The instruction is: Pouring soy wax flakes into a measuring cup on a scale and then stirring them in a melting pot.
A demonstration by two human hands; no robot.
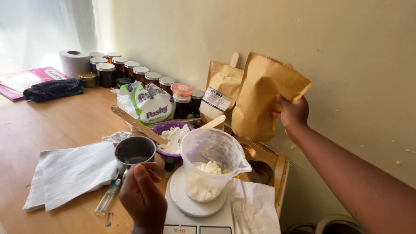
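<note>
the right hand (293,113) grips a brown paper bag (264,95) upright at the far right by the wall, while the left hand (143,197), loosely curled and holding nothing, sits near the metal cup (134,151).

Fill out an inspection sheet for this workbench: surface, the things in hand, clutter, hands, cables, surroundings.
Surface: wooden table, bare patches between items.
Things in hand: brown paper pouch held upright against the wall; clear plastic jug with white flakes, standing on a white scale.
Clutter: metal cup, purple bowl of white flakes, white cloth, second pouch, plastic bag, row of dark jars, paper roll.
Hands: right hand grips the pouch; left hand is beside the metal cup, contact unclear.
Cables: nothing seen.
Surroundings: cream wall, bright curtain at left.
</note>
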